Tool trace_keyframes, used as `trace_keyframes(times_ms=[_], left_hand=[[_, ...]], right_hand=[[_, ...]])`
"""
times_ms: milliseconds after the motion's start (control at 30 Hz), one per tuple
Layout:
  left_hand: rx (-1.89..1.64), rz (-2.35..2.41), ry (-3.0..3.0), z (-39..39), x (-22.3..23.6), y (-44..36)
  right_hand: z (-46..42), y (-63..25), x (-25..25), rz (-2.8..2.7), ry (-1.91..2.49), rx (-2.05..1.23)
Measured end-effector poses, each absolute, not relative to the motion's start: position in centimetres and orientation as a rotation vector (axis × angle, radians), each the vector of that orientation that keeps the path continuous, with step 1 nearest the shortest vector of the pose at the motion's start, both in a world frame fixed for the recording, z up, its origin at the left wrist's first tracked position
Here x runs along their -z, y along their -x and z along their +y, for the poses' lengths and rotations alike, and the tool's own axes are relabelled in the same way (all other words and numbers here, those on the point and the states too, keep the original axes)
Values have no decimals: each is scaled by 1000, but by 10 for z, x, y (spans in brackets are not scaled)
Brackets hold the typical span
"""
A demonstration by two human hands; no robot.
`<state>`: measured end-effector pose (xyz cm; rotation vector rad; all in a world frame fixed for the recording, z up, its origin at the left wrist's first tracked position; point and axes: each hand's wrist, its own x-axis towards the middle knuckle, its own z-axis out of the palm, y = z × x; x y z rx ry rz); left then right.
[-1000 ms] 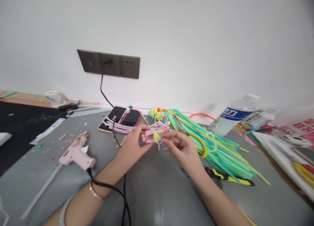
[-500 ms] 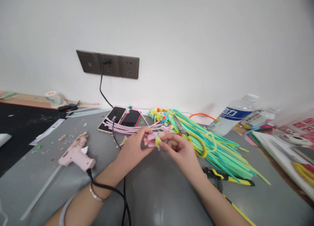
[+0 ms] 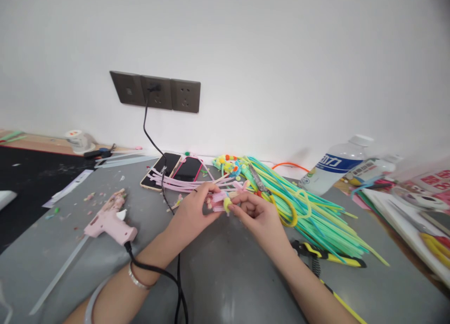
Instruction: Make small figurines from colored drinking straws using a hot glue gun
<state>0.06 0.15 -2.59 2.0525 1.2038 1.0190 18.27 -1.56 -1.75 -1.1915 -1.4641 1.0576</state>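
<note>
Along the bottom centre of the frame, grey table (image 3: 225, 277) is left visible between the two forearms, giving the widest open room; it is crossed on the left by a black cable (image 3: 163, 270). At the lower right, black-and-yellow pliers (image 3: 346, 259) are laid just beside the right forearm, so space there is narrowed. At the left of the frame, a pink glue gun (image 3: 114, 224) is rested on its side, its translucent stick (image 3: 59, 277) pointed toward the lower left.

At the centre, a small pink-and-yellow piece (image 3: 218, 201) is held above the table between both hands: its pink part is gripped between thumb and fingers of the left hand (image 3: 191, 206), and its yellow end is pinched by the fingertips of the right hand (image 3: 258, 212).

Just beyond, lilac stems (image 3: 190, 183) are spread sideways, partly over two phones (image 3: 177, 167). Right of centre, much of the surface is taken up by a bundle of green and yellow stems (image 3: 319, 216), on which yellow-handled scissors (image 3: 286, 211) are laid. At the right, a tilted bottle (image 3: 335, 164) is seen near the table's far edge, which is bounded by a white wall (image 3: 267, 61) bearing dark sockets (image 3: 186, 95).
</note>
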Motion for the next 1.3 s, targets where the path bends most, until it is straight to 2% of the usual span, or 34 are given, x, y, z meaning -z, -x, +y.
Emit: trace_keyframes(times_ms=[1300], left_hand=[[-1076,1181,-2061,-4,24,-3]], right_hand=[[-20,-181,17,-1496,1181,-1009]])
